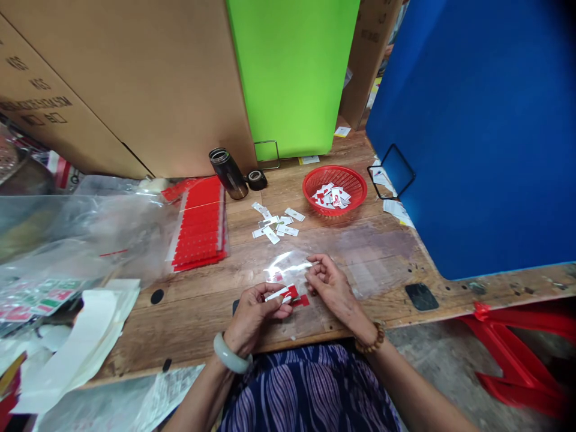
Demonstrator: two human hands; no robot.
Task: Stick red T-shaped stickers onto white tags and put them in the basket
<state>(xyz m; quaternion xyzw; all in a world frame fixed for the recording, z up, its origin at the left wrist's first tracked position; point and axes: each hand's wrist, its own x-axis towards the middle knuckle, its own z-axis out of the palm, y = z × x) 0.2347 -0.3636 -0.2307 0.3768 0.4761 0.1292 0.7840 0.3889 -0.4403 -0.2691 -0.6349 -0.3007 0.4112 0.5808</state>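
Observation:
My left hand point(258, 309) is closed on a small white-and-red card point(288, 293), held between thumb and fingers near the table's front edge. To its right, my right hand point(330, 285) has its thumb and index finger drawn together at the edge of a clear plastic sheet point(288, 264); what they pinch is too small to make out. Light glares off the plastic, and some red pieces point(300, 301) show under the left fingertips. Beyond the hands lies a loose pile of small white tags point(272, 227). A red plastic basket point(310, 192) at the back holds more white-and-red tags.
A stack of red strips point(198, 222) lies left of the tags, with a dark flask point(229, 175) and its lid point(257, 179) behind. Clear plastic bags point(135, 234) cover the left side. Cardboard point(180, 78), a green panel point(292, 72) and a blue panel point(486, 138) stand around the table.

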